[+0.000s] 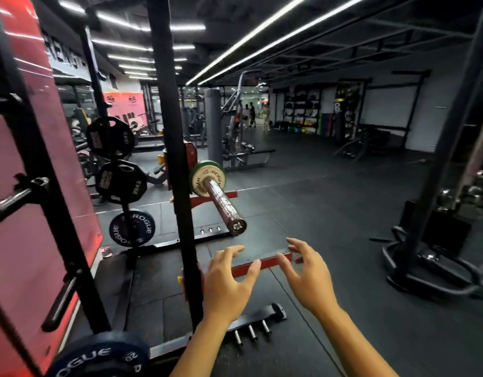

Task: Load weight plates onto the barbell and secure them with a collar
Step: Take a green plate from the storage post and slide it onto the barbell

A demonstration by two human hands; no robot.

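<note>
The barbell sleeve (224,204) juts toward me out of the rack, its end cap just above my hands. A green-rimmed Rogue plate with a pale face (205,181) sits on the sleeve against the rack upright. I see no collar on the sleeve. My left hand (226,281) and my right hand (308,276) hover side by side below the sleeve's end, fingers spread and loosely bent, holding nothing. A blue Rogue plate (132,228) hangs on a storage peg at lower left. Another blue Rogue plate (98,356) shows at the bottom left edge.
Black rack uprights (172,148) stand to my left, with two black 25 kg plates (120,180) stored behind them. Empty storage pegs (17,198) stick out from the red frame. A black bar with short pins (251,326) lies on the floor. Machines and several people fill the far room.
</note>
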